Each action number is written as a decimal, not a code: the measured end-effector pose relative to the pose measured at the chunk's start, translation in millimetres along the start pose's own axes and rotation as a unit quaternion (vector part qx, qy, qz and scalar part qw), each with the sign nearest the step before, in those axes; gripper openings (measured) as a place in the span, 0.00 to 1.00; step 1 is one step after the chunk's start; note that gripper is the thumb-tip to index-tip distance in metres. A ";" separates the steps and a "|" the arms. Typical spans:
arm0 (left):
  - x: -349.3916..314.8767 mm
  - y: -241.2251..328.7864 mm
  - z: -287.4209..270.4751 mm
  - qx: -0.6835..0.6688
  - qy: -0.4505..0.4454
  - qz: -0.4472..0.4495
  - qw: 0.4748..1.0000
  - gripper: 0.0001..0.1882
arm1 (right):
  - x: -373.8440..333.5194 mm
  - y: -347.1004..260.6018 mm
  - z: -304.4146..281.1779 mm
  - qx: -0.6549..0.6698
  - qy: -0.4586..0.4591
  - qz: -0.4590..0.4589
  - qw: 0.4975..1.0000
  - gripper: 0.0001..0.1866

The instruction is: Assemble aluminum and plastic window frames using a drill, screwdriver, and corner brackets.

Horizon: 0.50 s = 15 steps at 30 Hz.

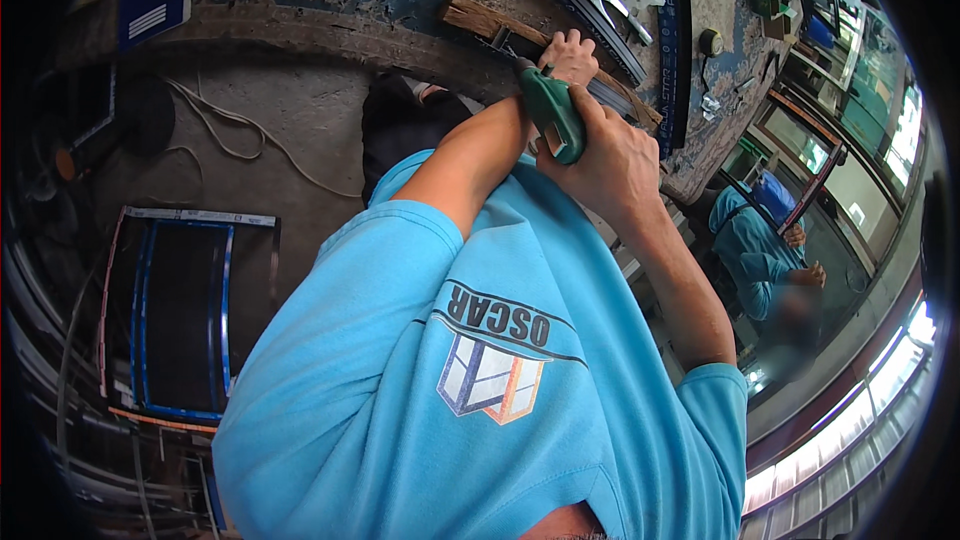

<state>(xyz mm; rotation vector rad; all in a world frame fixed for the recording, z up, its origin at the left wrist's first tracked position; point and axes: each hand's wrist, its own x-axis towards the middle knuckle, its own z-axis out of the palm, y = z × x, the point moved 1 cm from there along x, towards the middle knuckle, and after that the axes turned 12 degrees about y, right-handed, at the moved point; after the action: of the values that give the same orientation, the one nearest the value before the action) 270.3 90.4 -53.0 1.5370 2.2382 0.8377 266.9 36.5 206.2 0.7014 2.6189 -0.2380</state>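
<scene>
At the far left, a dark framed panel with blue edging lies on the floor. Right of it, at the workbench edge, the left hand presses flat-fisted on a dark metal profile resting over a wooden block. Just beside and nearer, the right hand is clamped around a green power drill, its tip at the profile. Far right, another person in a blue shirt stands by aluminium frames.
</scene>
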 end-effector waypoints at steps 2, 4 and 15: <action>0.2 -2.2 7.7 0.006 0.004 -0.003 1.000 0.20 | 5.5 2.7 -3.2 0.010 0.001 0.001 1.000 0.37; -1.4 -5.0 15.6 0.005 0.016 0.004 1.000 0.18 | 10.0 3.0 -3.8 0.022 0.002 -0.002 1.000 0.35; 0.0 -5.3 10.9 0.022 0.005 0.008 1.000 0.14 | 10.9 7.3 -0.6 0.000 0.042 -0.055 0.998 0.30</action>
<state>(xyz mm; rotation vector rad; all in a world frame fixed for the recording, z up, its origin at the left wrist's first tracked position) 272.3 92.2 -64.8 1.5771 2.2694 0.8073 261.8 47.7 201.5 0.5804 2.7412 -0.2455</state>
